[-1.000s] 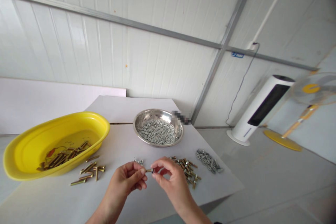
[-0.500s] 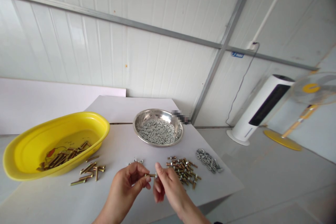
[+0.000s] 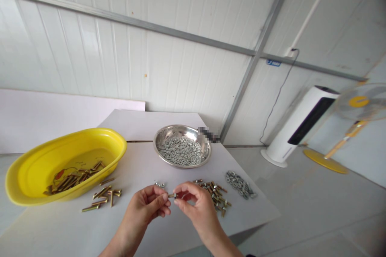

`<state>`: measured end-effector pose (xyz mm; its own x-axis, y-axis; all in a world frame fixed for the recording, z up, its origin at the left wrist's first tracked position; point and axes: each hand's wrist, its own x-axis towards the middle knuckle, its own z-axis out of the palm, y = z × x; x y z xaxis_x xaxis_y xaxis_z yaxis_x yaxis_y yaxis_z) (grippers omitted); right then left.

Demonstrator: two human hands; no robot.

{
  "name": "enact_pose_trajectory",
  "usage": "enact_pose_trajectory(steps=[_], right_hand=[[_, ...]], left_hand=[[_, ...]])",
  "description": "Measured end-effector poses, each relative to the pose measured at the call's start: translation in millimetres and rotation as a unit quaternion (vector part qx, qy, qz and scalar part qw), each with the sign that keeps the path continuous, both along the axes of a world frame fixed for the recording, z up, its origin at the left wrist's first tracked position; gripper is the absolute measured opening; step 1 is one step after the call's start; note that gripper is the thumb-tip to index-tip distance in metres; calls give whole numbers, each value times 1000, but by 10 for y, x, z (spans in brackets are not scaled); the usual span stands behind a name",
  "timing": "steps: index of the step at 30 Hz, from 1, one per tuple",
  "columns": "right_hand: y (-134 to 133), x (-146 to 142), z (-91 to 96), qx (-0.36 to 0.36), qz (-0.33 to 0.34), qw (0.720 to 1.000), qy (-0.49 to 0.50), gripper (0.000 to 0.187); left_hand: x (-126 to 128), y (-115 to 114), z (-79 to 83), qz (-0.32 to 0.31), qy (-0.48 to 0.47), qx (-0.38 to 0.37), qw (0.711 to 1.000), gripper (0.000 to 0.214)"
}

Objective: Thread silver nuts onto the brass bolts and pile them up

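Observation:
Between thumb and fingers, my left hand (image 3: 150, 204) pinches a brass-coloured bolt (image 3: 171, 195), its shank pointing right. At the bolt's right end sits a silver nut (image 3: 175, 195), which my right hand (image 3: 194, 200) grips with thumb and forefinger. A few loose nuts (image 3: 160, 185) lie on the table just beyond my left hand. Past my right hand is a pile of bolts with nuts on them (image 3: 221, 196), partly hidden by that hand. Several bare bolts (image 3: 104, 196) lie left of my hands.
A yellow basin (image 3: 22, 182) with bolts inside stands at the left of the white table (image 3: 138, 156). A steel bowl (image 3: 156, 148) of nuts stands at the back. Washers (image 3: 239, 184) are heaped near the right edge. A tower fan (image 3: 304, 128) and a yellow pedestal fan (image 3: 325, 160) stand beyond.
My right hand has turned, going from fingers extended beside the bolt's end to a thumb-and-forefinger pinch on the nut. The bolt is slightly higher; my left hand still holds it.

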<state>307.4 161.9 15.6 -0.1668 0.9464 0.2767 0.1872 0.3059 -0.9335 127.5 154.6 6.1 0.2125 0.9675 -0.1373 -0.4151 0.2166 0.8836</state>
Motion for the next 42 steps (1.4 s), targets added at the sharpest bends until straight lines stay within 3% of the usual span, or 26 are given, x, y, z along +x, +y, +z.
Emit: enact_pose_trajectory(steps=[3,7,11,13,17,21,27,30,33,36,39,42], right_hand=[[-15,6,-8,-41,18,999,29,16],[-65,-22,-22,-78,51,995,38,37],[-87,-80,-96,-132,42,990,40,63],[-80,-93,-121,-179,52,981,50,69],[-61,-51,-75,-173,51,981,74,70],[-67,4,29,-72,34,995,66,27],[-43,-15,46,15,0,1000,-23,27],[-24,-10,16,-1,-3,1000,-12,17],[-34,-1,0,-39,16,999,16,15],[-66,-21,-3,-63,42,996,37,24],[-90,-62,-30,-78,53,994,50,42],[-88,-92,-93,-124,68,988,69,57]], left_hand=[[7,17,-7,1,23,51,998,29],[25,-2,-6,11,99,151,984,20],[42,-77,-2,23,253,254,933,9],[47,-92,-7,23,282,272,920,8],[52,-54,-6,25,194,208,958,12],[37,8,12,31,82,131,987,24],[10,28,-61,8,7,43,999,26],[14,38,-96,0,-2,38,999,24],[23,42,-85,6,36,93,995,23],[34,-3,-38,26,118,184,976,14],[42,-82,3,40,243,276,929,3],[46,-129,9,45,304,313,898,3]])
